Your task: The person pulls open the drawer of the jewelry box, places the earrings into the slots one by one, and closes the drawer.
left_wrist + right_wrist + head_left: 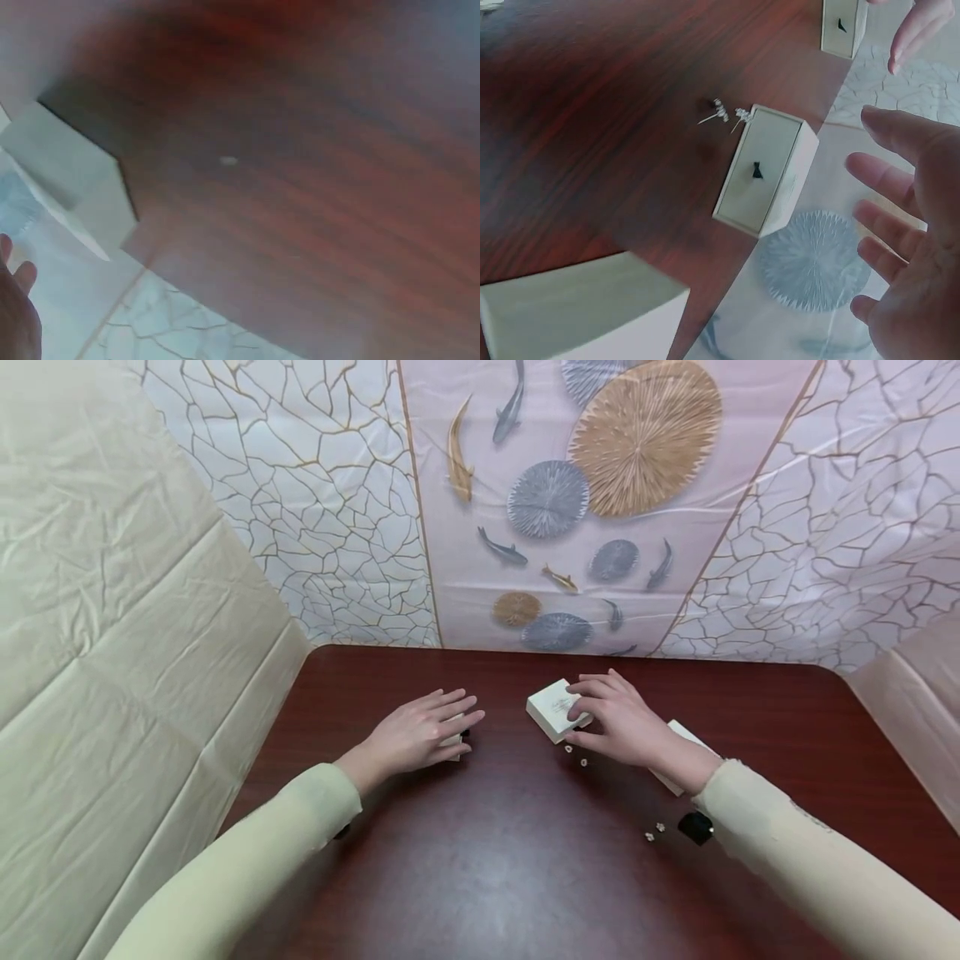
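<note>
My left hand (423, 731) is over a small white box, its fingers nearly straight. Most of that box (454, 745) is hidden beneath the hand; in the right wrist view its front (843, 28) shows a black ribbon tab. My right hand (618, 720) hovers by a second white box (551, 710), fingers spread and slightly bent. From the right wrist, a gap shows between the fingers and that drawer box (759, 169), which has a black tab. Two small earrings (716, 112) lie beside it. The left wrist view shows a blurred pale box (82, 180).
A third white box (678, 756) lies partly under my right wrist. Near the right sleeve are two more small earrings (655, 832) and a black item (696, 828). A patterned cloth (547, 568) hangs behind the dark red table (480, 860).
</note>
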`<state>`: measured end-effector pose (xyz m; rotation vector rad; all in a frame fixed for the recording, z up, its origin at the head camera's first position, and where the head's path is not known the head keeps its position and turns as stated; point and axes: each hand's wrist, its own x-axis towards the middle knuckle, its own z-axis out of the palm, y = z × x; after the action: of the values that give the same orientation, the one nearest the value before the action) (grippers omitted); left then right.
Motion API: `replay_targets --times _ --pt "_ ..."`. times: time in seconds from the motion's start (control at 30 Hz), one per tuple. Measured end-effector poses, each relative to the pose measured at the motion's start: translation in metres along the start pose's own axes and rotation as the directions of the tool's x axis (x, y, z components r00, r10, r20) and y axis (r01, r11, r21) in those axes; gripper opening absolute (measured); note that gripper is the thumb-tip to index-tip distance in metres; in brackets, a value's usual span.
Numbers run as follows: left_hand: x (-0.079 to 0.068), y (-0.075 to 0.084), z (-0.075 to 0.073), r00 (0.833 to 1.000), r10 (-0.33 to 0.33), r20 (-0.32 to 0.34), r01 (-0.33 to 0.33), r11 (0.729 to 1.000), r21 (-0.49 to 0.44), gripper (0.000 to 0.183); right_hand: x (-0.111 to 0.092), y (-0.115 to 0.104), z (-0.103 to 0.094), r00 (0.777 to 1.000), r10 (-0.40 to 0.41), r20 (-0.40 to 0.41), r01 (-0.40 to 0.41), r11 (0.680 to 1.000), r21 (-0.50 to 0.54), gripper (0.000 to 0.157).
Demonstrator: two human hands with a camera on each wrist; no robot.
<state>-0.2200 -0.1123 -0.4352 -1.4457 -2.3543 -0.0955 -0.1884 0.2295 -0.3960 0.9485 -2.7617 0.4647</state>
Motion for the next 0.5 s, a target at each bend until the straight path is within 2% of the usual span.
replay_targets --times 0.5 --pt "0.076 0.025 0.011 0.987 0.034 0.156 -0.035 0.999 0.008 0.059 -0.046 0.004 -0.008 0.999 0.035 -0.021 -0.035 0.999 -0.009 0.027"
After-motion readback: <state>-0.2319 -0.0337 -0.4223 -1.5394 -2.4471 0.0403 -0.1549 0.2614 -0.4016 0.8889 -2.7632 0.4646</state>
